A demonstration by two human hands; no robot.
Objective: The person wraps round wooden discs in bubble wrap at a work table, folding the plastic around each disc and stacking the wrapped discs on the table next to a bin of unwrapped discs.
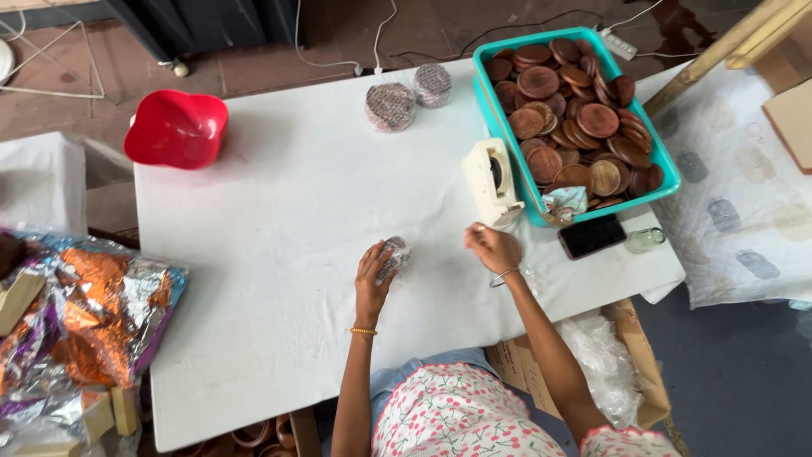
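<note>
My left hand [372, 275] rests on the white table [279, 220] and grips a small round bundle wrapped in bubble wrap [394, 256]. My right hand [492, 247] hovers just to the right of it, fingers pinched together, close to a cream tape dispenser [491, 179]; what it pinches is too small to tell. A teal tray [507, 127] full of round brown wooden discs [575, 110] stands at the table's far right. Two more wrapped round bundles [391, 106] [432, 84] lie at the far edge.
A red bowl [176, 127] sits at the far left corner. A black phone [592, 235] and a small glass bottle [644, 240] lie right of my right hand. Shiny foil wrapping [76, 322] is piled at the left. A cardboard box with plastic [605, 364] stands below the table.
</note>
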